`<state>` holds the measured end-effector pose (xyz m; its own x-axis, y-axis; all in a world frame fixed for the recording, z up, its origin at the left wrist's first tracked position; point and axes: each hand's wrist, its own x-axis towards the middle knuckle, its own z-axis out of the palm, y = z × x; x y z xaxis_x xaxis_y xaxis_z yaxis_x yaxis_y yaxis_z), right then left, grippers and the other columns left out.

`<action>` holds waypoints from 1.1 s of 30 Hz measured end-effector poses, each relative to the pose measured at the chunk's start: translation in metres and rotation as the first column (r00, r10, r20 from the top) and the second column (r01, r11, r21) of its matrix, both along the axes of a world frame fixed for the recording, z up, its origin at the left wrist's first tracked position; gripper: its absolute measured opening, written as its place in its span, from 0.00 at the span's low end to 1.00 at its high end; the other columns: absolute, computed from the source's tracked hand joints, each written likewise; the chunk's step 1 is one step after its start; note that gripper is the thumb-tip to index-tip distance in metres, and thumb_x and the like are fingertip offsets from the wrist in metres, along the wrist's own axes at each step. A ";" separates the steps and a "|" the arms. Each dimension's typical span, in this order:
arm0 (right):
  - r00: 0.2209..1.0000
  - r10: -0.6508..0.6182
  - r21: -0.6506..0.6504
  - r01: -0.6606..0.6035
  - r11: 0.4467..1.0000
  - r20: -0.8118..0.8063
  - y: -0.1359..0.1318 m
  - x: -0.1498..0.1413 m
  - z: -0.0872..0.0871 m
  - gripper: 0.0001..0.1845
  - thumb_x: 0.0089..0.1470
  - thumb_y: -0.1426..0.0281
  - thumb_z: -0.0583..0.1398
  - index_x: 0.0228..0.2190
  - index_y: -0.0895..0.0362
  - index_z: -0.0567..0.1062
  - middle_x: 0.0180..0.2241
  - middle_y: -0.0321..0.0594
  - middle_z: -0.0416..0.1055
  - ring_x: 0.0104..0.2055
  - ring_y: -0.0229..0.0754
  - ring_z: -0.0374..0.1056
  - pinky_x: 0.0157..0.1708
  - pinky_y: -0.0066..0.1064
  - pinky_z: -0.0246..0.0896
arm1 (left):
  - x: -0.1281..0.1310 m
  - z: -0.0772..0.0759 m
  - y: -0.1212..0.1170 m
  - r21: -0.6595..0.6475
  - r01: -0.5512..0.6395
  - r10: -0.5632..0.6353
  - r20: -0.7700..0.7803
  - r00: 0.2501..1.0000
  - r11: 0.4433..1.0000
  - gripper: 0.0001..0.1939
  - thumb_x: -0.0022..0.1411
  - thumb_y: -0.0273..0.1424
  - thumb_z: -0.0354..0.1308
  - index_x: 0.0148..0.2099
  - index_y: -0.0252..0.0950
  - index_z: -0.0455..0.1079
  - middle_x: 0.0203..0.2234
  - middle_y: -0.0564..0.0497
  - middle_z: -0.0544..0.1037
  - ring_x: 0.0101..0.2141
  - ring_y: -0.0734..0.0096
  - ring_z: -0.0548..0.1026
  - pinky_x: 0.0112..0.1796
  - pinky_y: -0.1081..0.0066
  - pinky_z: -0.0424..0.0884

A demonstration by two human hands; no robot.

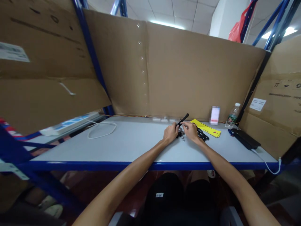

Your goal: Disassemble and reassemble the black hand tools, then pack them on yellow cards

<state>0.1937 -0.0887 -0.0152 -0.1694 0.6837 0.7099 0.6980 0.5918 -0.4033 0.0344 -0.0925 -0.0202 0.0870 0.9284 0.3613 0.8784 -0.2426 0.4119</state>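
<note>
My left hand (171, 132) is closed around a slim black strip (184, 118), whose rounded far end points up and to the right. Close beside it, my right hand (191, 130) has its fingers bent in against the same strip; the exact grip is too small to make out. Small shiny metal pieces (182, 137) and dark parts lie below and between the hands. More black strips (202, 135) rest on the table just right of my right hand, partly covered by it. Behind them lie yellow printed cards (208, 128).
The grey table (131, 141) has a blue front edge and cardboard walls (199, 72). On the right are a plastic bottle (232, 116), a phone-like screen (214, 115) and a black case (245, 138) with a white cable. At left are a power strip (70, 123) and a looped cable (102, 122).
</note>
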 end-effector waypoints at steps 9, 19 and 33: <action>0.987 -0.053 0.031 0.049 0.998 0.153 -0.008 0.005 0.002 0.22 0.59 0.76 0.55 0.48 0.51 0.83 0.42 0.41 0.80 0.41 0.44 0.74 0.44 0.31 0.66 | 0.002 0.002 0.000 0.007 0.009 -0.010 0.063 0.998 1.000 0.15 0.76 0.39 0.44 0.52 0.41 0.69 0.39 0.44 0.82 0.43 0.58 0.79 0.38 0.68 0.65; 0.972 -0.137 0.037 0.132 0.991 0.192 -0.011 0.004 0.005 0.30 0.61 0.75 0.53 0.63 0.55 0.70 0.49 0.46 0.79 0.44 0.46 0.74 0.45 0.32 0.64 | 0.001 0.000 0.005 0.012 0.010 -0.011 0.107 0.994 1.000 0.14 0.75 0.38 0.45 0.50 0.40 0.70 0.39 0.44 0.82 0.43 0.58 0.79 0.39 0.68 0.65; 0.953 -0.087 -0.017 0.096 0.995 0.290 -0.012 0.002 0.001 0.20 0.62 0.75 0.55 0.49 0.52 0.82 0.44 0.42 0.81 0.43 0.43 0.75 0.45 0.30 0.65 | 0.000 -0.004 0.008 0.022 0.009 -0.011 0.095 0.995 1.000 0.15 0.75 0.39 0.45 0.50 0.40 0.71 0.39 0.43 0.82 0.43 0.57 0.79 0.37 0.68 0.64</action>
